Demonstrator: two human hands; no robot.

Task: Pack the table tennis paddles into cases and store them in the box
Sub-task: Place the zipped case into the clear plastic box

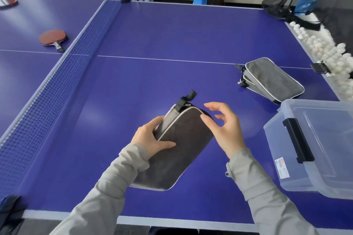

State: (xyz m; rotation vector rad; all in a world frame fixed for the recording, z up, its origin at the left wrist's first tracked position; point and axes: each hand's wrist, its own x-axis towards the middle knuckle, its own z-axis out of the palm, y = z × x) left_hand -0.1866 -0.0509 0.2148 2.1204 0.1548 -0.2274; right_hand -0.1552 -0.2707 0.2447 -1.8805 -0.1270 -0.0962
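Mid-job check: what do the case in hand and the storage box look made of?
The case gripped by the left hand looks like soft dark grey fabric, matte and suede-like, with pale piping along its edge. The box looks like hard clear plastic: glossy, see-through walls, a black latch.

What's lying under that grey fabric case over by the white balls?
Under the grey fabric case, the white-piped edge of at least one more similar case peeks out. The rest is covered, as is anything inside them.
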